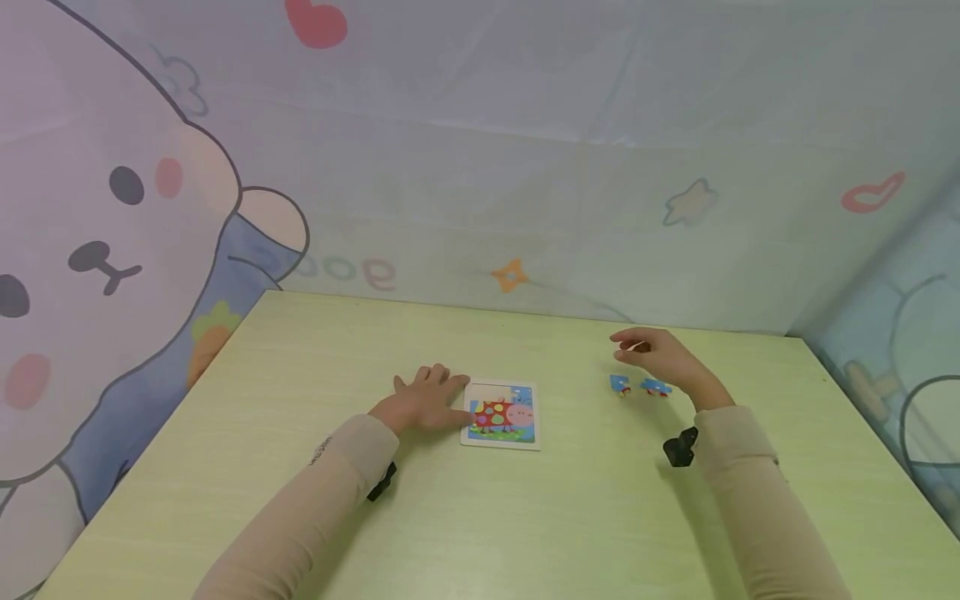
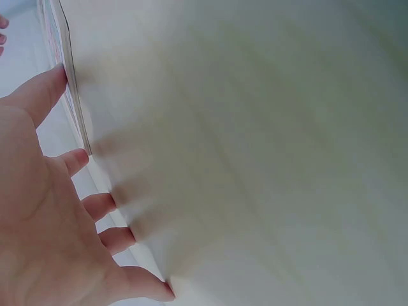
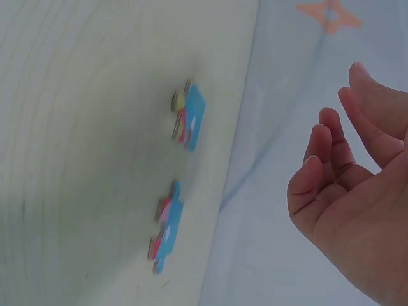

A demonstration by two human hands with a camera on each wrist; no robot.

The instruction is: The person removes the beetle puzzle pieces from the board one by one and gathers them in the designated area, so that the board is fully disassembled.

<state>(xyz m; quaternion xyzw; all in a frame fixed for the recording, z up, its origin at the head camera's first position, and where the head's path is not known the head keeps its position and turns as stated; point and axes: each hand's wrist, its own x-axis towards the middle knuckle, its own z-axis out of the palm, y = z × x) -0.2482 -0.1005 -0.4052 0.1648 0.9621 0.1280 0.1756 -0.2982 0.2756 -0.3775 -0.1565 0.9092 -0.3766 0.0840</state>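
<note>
A small square puzzle in a white frame (image 1: 486,390) lies on the table, showing a red, polka-dotted animal with a pink face; bare board shows at its upper left. My left hand (image 1: 426,404) rests beside it with fingers spread, the thumb touching the frame's left edge, as the left wrist view (image 2: 48,210) also shows. Two loose blue puzzle pieces lie to the right, a left one (image 1: 619,383) and a right one (image 1: 656,387). Above them hovers my right hand (image 1: 663,354), fingers loosely bent, nothing between thumb and forefinger.
The pale yellow-green table (image 1: 480,525) ends at a printed cloth backdrop (image 1: 465,167) behind it. Another cloth panel (image 1: 915,350) stands along the right side. Black wrist cameras, such as the right one (image 1: 680,448), hang below both sleeves.
</note>
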